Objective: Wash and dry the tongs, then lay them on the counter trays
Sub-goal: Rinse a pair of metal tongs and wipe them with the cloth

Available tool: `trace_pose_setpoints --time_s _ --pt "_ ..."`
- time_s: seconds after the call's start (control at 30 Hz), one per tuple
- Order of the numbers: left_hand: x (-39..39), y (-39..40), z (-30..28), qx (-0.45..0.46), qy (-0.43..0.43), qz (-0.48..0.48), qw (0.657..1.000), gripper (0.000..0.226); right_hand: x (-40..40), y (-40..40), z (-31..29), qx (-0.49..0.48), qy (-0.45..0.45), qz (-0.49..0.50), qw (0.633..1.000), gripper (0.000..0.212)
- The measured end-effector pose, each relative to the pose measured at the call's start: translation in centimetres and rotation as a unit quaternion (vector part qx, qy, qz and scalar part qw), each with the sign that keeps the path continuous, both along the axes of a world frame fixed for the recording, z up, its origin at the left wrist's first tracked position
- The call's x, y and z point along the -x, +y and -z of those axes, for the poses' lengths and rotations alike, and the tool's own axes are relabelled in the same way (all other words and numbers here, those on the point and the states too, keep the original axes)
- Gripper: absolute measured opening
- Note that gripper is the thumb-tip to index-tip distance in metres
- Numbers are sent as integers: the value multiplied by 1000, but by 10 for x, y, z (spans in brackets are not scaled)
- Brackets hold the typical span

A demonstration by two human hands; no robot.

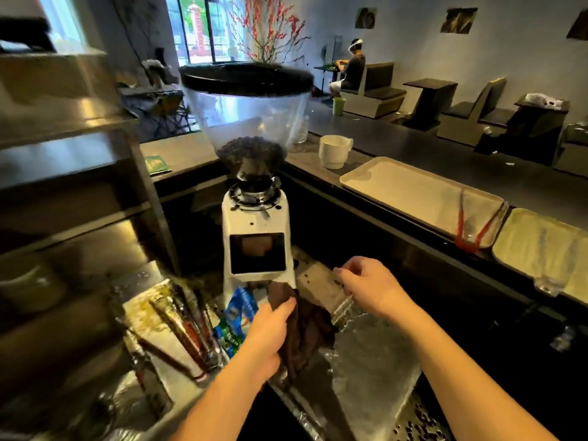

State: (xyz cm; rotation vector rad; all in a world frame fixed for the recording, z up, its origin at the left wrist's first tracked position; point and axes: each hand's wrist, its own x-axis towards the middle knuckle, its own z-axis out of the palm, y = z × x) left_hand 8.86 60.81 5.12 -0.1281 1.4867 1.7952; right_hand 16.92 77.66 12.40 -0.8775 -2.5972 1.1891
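Note:
My left hand grips a dark brown cloth low in front of the grinder. To its right, my right hand pinches a clear plastic pair of tongs, blurred, its ridged end touching the cloth. Red-handled tongs lie on the near end of a cream tray on the raised counter at right. Another clear pair of tongs rests on the front edge of a second tray. Several more tongs lie by the sink at lower left.
A white coffee grinder with a bean hopper stands just beyond my hands. A blue packet leans at its base. A white cup sits behind the cream tray. Steel shelves fill the left. Loose coffee beans lie at bottom right.

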Motion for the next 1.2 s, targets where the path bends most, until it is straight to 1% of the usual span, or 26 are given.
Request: trace_pose_setpoints --time_s 0.07,0.13,0.27,0.33,0.43,0.53,0.67,0.73,0.8,0.87,0.93,1.0,1.1,1.2 --pt "7 -38 10 11 -17 -17 1000 23 16 -36 16 4 -1 -17 1000 13" --pt "16 -76 23 19 -26 -43 999 25 34 -75 30 15 -11 -37 999 16" --pt "34 -139 42 26 -43 -77 996 22 64 -138 54 1 -21 -76 997 14" --pt "47 -170 55 39 -58 -99 993 22 80 -168 65 17 -34 -88 995 15" --pt "60 -198 69 49 -68 -121 989 14 96 -194 80 23 -51 -97 994 14" --pt "75 -219 84 76 -66 -136 985 14 111 -215 98 31 -75 -95 992 13" --pt "89 -227 98 97 -78 -149 981 17 132 -222 122 31 -113 -95 989 11" --pt "97 -223 103 104 -68 -155 980 22 143 -220 134 22 -119 -102 987 10" --pt "105 -215 111 114 -68 -171 976 21 156 -214 150 20 -137 -108 984 10" --pt "113 -209 114 118 -80 -182 973 15 170 -208 166 16 -158 -120 980 16" --pt "123 -200 119 132 -90 -194 968 15 187 -204 180 14 -188 -143 972 23" --pt "131 -195 126 153 -91 -207 962 27 199 -204 189 4 -214 -157 964 28" --pt "135 -188 127 168 -119 -230 951 38 212 -203 203 -15 -221 -179 959 31" --pt "140 -183 129 176 -134 -254 942 49 216 -201 213 -39 -214 -172 961 27"
